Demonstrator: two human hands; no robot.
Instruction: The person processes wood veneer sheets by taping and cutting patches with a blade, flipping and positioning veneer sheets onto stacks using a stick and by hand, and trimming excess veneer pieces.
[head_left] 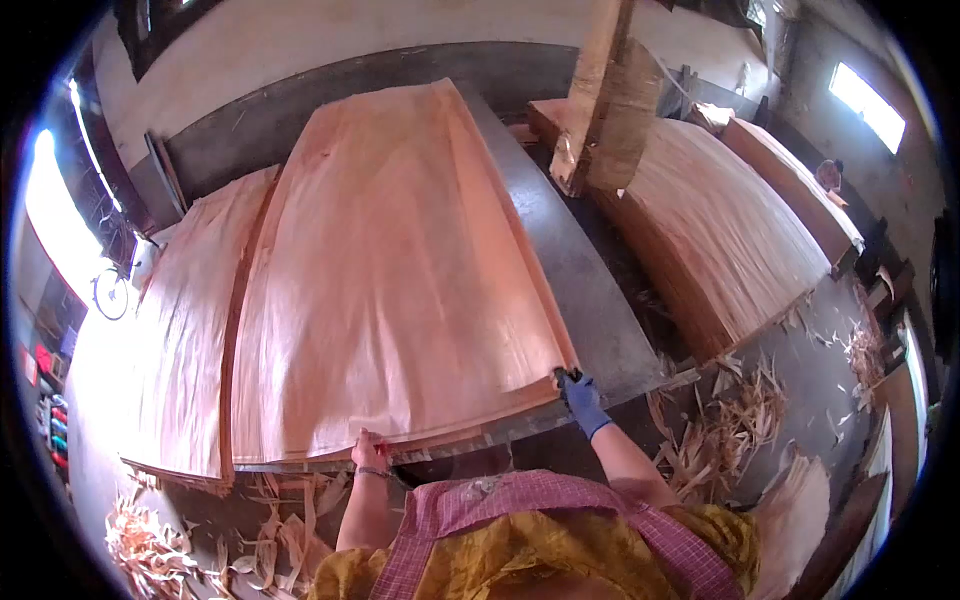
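Note:
A large thin wood veneer sheet [370, 270] lies on top of a stack in front of me, with its surface slightly wavy. My left hand [370, 452], bare and with a band at the wrist, is closed on the sheet's near edge. At the near right corner is my right hand [582, 400] in a blue glove. Its fingers are curled beside the sheet's edge, around something dark that I cannot make out. Bare dark tabletop [570, 270] shows along the right side of the sheet.
Another veneer stack [195, 330] adjoins on the left. Beyond a wooden post [595, 100] stands a thick veneer stack [715, 220] on the right. Veneer scraps [725, 425] litter the floor right, and more scraps [150, 540] lie at lower left. A bicycle [110, 292] stands far left.

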